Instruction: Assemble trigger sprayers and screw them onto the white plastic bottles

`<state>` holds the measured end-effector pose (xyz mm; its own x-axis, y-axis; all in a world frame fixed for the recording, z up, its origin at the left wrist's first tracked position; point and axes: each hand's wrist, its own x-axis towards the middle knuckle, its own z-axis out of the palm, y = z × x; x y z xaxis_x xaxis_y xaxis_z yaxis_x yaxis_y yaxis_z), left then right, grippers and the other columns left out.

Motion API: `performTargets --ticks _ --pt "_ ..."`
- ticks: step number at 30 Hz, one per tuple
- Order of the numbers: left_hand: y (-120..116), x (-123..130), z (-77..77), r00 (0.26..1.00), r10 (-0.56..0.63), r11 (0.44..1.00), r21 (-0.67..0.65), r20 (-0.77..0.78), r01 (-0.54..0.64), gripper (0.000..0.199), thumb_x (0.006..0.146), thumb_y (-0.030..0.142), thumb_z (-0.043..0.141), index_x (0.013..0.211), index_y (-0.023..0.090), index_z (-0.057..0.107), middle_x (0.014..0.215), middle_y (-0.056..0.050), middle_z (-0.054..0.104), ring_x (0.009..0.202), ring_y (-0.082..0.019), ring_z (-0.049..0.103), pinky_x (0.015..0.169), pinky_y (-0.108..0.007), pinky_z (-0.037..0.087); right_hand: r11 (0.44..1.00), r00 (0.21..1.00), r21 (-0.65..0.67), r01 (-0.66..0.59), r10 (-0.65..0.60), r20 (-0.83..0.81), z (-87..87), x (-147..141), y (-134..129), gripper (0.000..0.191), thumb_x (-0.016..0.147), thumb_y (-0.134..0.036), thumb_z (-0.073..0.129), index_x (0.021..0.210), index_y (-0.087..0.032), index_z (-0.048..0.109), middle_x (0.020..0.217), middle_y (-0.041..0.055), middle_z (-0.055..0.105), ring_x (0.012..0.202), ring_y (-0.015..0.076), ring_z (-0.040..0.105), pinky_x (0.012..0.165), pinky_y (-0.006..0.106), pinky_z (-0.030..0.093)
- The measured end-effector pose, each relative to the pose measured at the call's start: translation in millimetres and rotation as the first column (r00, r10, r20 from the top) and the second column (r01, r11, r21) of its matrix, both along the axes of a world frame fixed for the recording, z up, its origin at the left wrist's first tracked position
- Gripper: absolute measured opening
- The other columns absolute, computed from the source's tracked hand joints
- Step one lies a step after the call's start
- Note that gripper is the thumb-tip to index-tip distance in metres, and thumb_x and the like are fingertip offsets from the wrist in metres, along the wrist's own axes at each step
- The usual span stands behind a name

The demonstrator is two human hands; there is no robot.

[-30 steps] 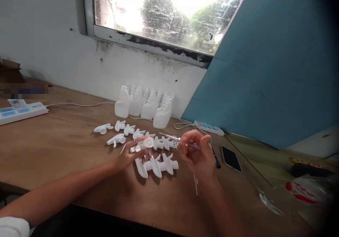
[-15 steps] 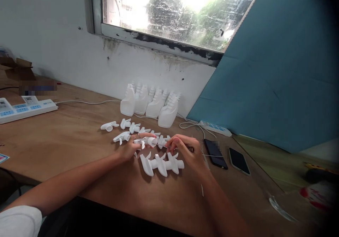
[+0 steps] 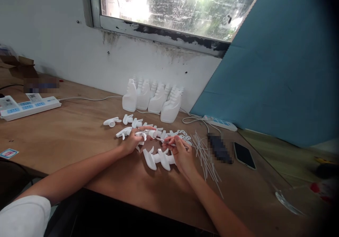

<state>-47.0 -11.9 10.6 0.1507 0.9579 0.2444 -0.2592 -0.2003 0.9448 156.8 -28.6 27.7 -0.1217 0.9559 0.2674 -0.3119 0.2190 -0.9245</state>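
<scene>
My left hand (image 3: 130, 142) grips a white spray head (image 3: 153, 134) with its round collar turned toward my right hand (image 3: 184, 155), whose fingers are pinched around a thin tool (image 3: 161, 139). I take it that the left steadies the part so that the right can aim the shaft at the opening; whether the tip is inside, I cannot tell. Both hands are just above the middle of the desk (image 3: 79, 124). The loose spray heads (image 3: 149, 159) lie on their sides between the front edge and the back, a few nested in a row near me, probably to keep them together and within reach. White rings (image 3: 185, 137) and a fan of thin tubes (image 3: 205, 159) lie beyond and beside my right hand, the phone (image 3: 244, 155) past them near the right edge. The bottles (image 3: 129, 97) stand upright in rows by the wall at the back edge, where my elbows should not knock them. The front edge runs under my forearms, and the left forearm can swing out toward the left edge with the power strip (image 3: 30, 108) well apart near the back left. On the right I have less room, since the tubes lie close beside my wrist.
</scene>
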Motion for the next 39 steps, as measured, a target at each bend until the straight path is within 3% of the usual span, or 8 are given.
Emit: performTargets --ticks 7,15,18,20,24,30,35,39 --pt "4 1 -3.3 0.997 0.052 0.999 -0.002 0.059 -0.052 0.039 0.066 0.023 0.074 0.105 0.017 0.073 0.104 -0.008 0.073 0.089 -0.022 0.066 0.081 -0.03 0.049 0.999 0.999 0.034 0.006 -0.004 -0.034 -8.3 -2 -2 0.035 0.087 -0.046 0.062 0.067 -0.018 0.067 0.09 0.0063 0.068 0.073 0.0168 0.067 0.075 0.035 0.056" --pt "6 2 -2.7 0.99 0.027 1.0 -0.013 0.136 -0.026 0.039 0.067 0.025 0.077 0.104 0.014 0.072 0.107 -0.011 0.071 0.09 -0.023 0.067 0.08 -0.033 0.052 0.98 0.99 -0.196 -0.039 0.011 -0.143 -5.8 -7 3 0.043 0.074 -0.057 0.072 0.062 -0.017 0.059 0.086 0.0072 0.07 0.07 0.0179 0.067 0.077 0.036 0.058" --pt "6 3 -1.8 0.99 0.05 0.998 -0.029 0.131 -0.047 0.04 0.066 0.029 0.079 0.102 0.014 0.071 0.107 -0.011 0.071 0.089 -0.023 0.068 0.082 -0.035 0.053 0.994 0.995 -0.112 0.001 -0.013 -0.103 -6.4 -9 -5 0.041 0.08 -0.055 0.066 0.064 -0.018 0.06 0.089 0.0072 0.069 0.071 0.0178 0.067 0.076 0.036 0.058" --pt "5 5 -0.5 0.99 0.068 0.997 -0.038 0.127 -0.064 0.042 0.068 0.031 0.079 0.106 0.015 0.069 0.105 -0.01 0.072 0.088 -0.023 0.069 0.082 -0.034 0.053 0.996 0.998 0.059 0.067 -0.068 0.011 -6.8 -9 -13 0.039 0.088 -0.052 0.058 0.068 -0.019 0.064 0.094 0.0074 0.068 0.077 0.0189 0.068 0.079 0.037 0.057" --pt "2 7 2.0 0.988 0.085 0.996 -0.051 0.128 -0.079 0.05 0.072 0.035 0.077 0.116 0.015 0.064 0.1 -0.01 0.072 0.089 -0.023 0.069 0.079 -0.032 0.053 0.895 0.939 0.442 0.065 -0.205 0.278 -5.5 -10 -26 0.036 0.096 -0.043 0.049 0.077 -0.023 0.072 0.099 0.0082 0.068 0.093 0.0215 0.066 0.09 0.039 0.051" --pt "1 6 0.3 0.994 0.102 0.995 0.011 -0.027 -0.101 0.045 0.075 0.037 0.074 0.113 0.016 0.066 0.092 -0.008 0.073 0.071 -0.018 0.067 0.073 -0.03 0.052 0.815 0.904 0.579 -0.003 -0.245 0.351 -7.8 -3 -15 0.029 0.098 -0.028 0.045 0.088 -0.023 0.072 0.102 0.0075 0.068 0.099 0.021 0.065 0.091 0.039 0.051" --pt "-2 4 5.3 0.999 0.026 0.999 0.038 -0.038 -0.025 0.046 0.077 0.036 0.072 0.117 0.015 0.063 0.08 -0.006 0.072 0.065 -0.016 0.064 0.066 -0.028 0.05 0.619 0.785 0.741 -0.261 -0.311 0.536 -8.4 7 -8 0.035 0.093 -0.015 0.05 0.124 -0.027 0.062 0.14 0.0095 0.053 0.127 0.0246 0.052 0.103 0.046 0.047" --pt "-6 5 6.7 1.0 0.01 1.0 0.026 0.006 -0.01 0.039 0.078 0.033 0.071 0.113 0.015 0.064 0.075 -0.004 0.071 0.064 -0.015 0.062 0.065 -0.027 0.05 0.479 0.744 0.804 -0.352 -0.378 0.551 -3.0 12 -6 0.042 0.091 -0.009 0.049 0.129 -0.024 0.057 0.144 0.0118 0.051 0.132 0.0255 0.049 0.103 0.049 0.048"
